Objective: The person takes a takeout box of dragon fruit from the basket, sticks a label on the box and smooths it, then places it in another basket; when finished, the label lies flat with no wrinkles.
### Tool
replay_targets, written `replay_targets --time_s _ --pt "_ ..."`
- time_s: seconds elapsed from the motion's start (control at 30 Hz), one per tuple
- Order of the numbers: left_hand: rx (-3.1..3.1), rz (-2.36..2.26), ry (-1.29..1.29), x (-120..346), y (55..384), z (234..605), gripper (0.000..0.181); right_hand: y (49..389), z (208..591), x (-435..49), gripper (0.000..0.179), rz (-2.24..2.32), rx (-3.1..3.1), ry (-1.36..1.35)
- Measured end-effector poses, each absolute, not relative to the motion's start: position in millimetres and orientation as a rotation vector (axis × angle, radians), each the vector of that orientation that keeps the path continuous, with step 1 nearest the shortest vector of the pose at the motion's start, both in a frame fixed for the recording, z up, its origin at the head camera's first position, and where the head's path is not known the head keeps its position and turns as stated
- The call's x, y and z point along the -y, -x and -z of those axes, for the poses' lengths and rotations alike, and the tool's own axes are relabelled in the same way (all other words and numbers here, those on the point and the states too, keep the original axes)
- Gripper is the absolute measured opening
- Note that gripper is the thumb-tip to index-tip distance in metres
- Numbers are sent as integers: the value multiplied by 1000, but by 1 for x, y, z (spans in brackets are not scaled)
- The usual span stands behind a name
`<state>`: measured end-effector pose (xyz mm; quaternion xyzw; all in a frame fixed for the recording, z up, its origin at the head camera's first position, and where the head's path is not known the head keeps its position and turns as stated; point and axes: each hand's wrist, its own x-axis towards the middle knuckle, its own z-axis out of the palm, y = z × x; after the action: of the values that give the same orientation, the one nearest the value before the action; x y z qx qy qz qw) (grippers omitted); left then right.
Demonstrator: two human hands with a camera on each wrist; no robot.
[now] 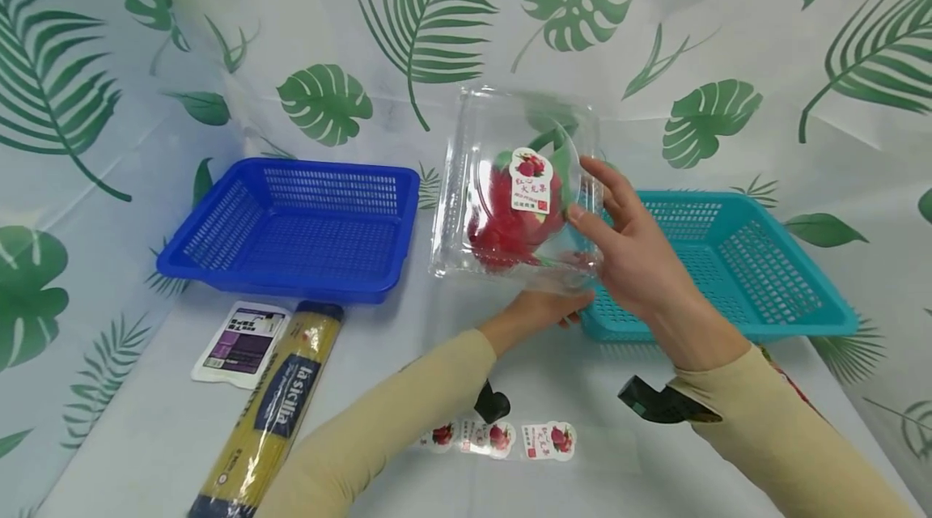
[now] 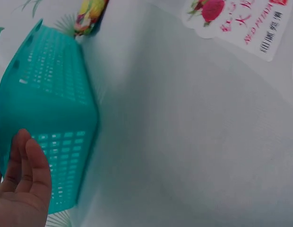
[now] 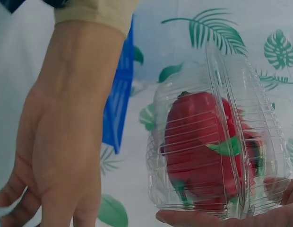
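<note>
My right hand (image 1: pixel 629 247) holds up a clear plastic clamshell box (image 1: pixel 453 194), thumb on its front and fingers at its side. Inside lies a red dragon fruit (image 3: pixel 193 137) with green scales, and a dragon fruit label (image 1: pixel 531 180) shows on the box front. In the right wrist view the box tilts, fingers of the right hand along its lower side. Below the box, my left hand (image 1: pixel 537 310) is at the near left corner of the teal basket (image 1: pixel 790 275). In the left wrist view its fingers (image 2: pixel 38 165) lie over the outer wall, with the rim between them and another digit.
A blue basket (image 1: pixel 320 247) stands at the back left. In front of it lie a spaghetti pack (image 1: pixel 284 392) and a white packet (image 1: pixel 240 340) with a purple label. Several dragon fruit stickers (image 1: pixel 549 441) lie near the front. A colourful pack (image 2: pixel 90 16) sits beside the teal basket.
</note>
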<state>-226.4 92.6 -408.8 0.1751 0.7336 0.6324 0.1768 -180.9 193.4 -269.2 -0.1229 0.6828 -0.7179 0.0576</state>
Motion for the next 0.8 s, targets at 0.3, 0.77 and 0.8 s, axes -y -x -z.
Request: replay_targets --time_s 0.3,0.77,0.8 --pt "-2070 -1778 -561 -92 223 409 37 181 273 -214 63 2185 -2088 336" --pt "-2079 -1708 -584 -91 224 403 39 184 274 -279 63 2069 -2211 155" --pt "-2083 -1701 -586 -91 224 402 41 184 275 -285 63 2072 -2203 147"
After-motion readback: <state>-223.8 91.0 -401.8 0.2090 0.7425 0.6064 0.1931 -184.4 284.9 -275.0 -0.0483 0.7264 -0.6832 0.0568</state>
